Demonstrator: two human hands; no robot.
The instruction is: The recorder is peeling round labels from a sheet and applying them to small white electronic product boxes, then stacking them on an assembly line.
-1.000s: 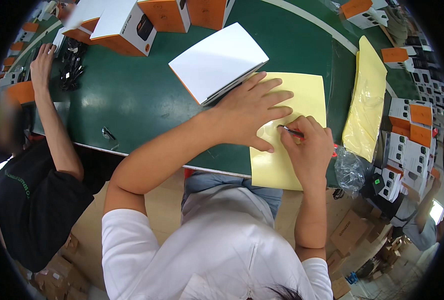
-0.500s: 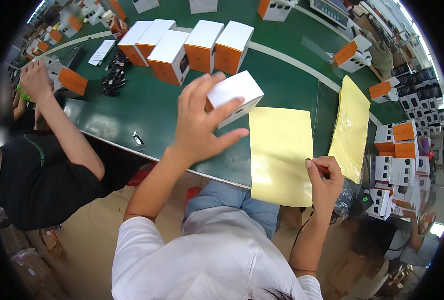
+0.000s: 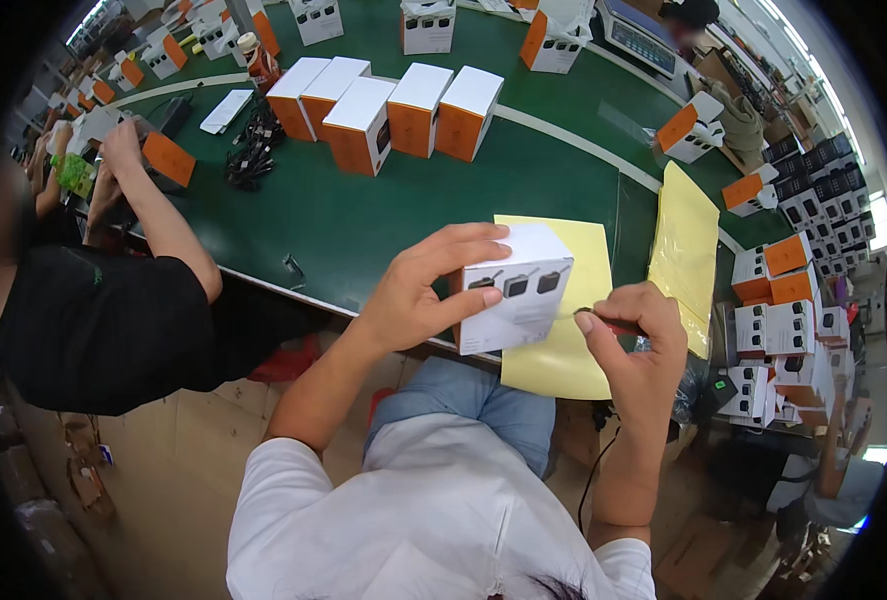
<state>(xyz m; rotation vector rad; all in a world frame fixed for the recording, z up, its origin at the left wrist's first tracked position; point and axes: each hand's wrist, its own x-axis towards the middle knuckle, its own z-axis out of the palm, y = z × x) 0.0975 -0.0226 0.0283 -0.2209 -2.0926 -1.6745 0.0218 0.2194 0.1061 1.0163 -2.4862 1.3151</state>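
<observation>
Left fingers (image 3: 479,250) are clamped on the box (image 3: 516,318), held just left of the right fingers (image 3: 652,312), by which a slim tool (image 3: 620,327) is pinched.

Held carton (image 3: 512,318): white, dark device pictures on the printed face. Sheet (image 3: 586,262): plain yellow. Slim tool (image 3: 621,327) reads red and black from where I'm standing. Tabletop (image 3: 334,225): green, pale curved stripe (image 3: 584,148). Row of cartons (image 3: 354,138): white tops, orange sides. Cable bundle (image 3: 254,150): black. Jeans (image 3: 459,410): blue.
</observation>
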